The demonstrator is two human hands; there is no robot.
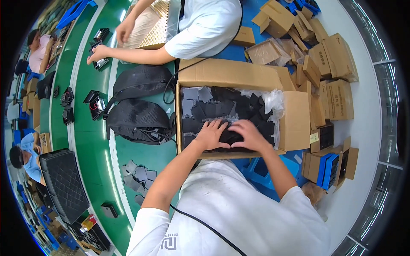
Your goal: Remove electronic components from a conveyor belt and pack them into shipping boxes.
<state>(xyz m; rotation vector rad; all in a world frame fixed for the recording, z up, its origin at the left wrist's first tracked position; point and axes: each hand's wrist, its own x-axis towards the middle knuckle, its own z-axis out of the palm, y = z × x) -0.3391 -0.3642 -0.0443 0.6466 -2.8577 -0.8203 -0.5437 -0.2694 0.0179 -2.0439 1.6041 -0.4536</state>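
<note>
Two hands work inside a large open cardboard box (239, 74) lined with clear plastic and filled with flat dark grey and black pads (222, 104). The left hand (210, 134) lies with fingers spread on the near part of the pile, and the right hand (252, 134) rests just beside it, fingers curved; together they close around a black bundle (230, 137) between them. Left of the box lie two black mesh bags (139, 102) on the green conveyor belt (92, 158), with loose grey pads (139, 175) nearer. To the right, many small brown cartons (333, 77) are heaped on the floor; one near carton (315, 137) carries a small yellow label. Far off, another person's hands (111, 40) handle black parts.
</note>
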